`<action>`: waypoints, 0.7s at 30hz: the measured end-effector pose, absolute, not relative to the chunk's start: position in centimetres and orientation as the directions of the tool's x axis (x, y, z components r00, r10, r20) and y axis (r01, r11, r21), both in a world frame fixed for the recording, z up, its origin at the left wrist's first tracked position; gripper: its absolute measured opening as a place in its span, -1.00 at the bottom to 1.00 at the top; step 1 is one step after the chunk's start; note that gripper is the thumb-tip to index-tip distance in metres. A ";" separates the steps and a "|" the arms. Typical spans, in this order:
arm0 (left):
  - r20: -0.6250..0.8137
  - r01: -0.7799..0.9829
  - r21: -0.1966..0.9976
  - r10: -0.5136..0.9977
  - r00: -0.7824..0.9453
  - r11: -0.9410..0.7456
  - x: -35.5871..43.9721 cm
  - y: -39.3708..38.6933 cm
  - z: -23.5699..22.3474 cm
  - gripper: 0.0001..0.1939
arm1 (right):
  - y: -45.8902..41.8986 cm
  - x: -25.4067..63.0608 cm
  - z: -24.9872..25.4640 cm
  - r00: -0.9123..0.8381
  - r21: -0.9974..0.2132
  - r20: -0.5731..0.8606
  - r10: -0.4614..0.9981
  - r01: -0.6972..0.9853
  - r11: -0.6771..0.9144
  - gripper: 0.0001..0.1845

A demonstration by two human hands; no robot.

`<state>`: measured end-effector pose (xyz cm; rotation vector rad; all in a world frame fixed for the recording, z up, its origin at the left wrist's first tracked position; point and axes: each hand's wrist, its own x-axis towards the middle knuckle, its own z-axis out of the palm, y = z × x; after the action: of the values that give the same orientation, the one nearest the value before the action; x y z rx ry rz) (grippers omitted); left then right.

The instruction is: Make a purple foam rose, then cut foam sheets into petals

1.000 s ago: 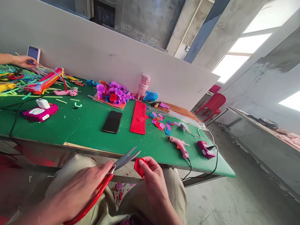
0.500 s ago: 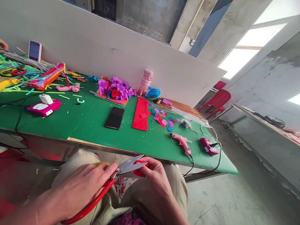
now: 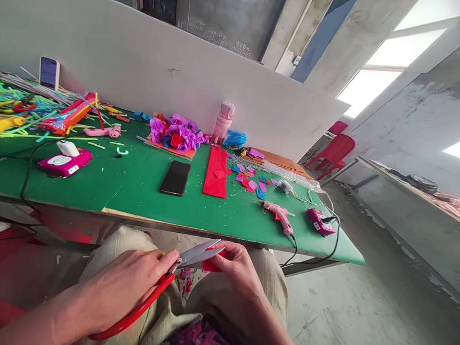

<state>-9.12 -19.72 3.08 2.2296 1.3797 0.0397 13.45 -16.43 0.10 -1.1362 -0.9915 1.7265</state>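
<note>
Over my lap, in front of the table edge, my left hand is closed around a pair of scissors with red and yellow handles. The blades are slightly apart and point toward my right hand. Between its thumb and fingers my right hand pinches a small red piece of thin sheet material. The piece lies right by the blades, partly hidden by them and by my fingers. Small cut scraps lie below, on the floor between my knees.
The green table bears a black phone, red strip, cut petals, purple flowers, pink bottle, glue gun and magenta power socket. Coloured sticks are heaped at left.
The view has shifted slightly. Another person's hand at the far left has left the picture. The scissors and red piece stay nearly in place, with the blades a little closer together.
</note>
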 end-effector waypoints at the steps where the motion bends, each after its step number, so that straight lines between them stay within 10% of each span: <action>1: -0.256 0.830 0.424 0.831 0.494 -0.363 -9.1 -19.7 3.1 -0.66 | -16.4 13.4 0.1 -0.259 -0.917 -0.287 0.922 -0.206 -0.343 -0.68; 21: -0.318 0.833 0.410 0.798 0.511 -0.370 -8.7 -19.2 4.2 -0.69 | -16.4 13.6 0.2 -0.300 -0.922 -0.282 0.911 -0.178 -0.344 -0.70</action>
<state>-8.74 -19.24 4.25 2.2318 1.3308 -0.0878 13.59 -16.36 0.17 -1.1192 -1.0545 1.7527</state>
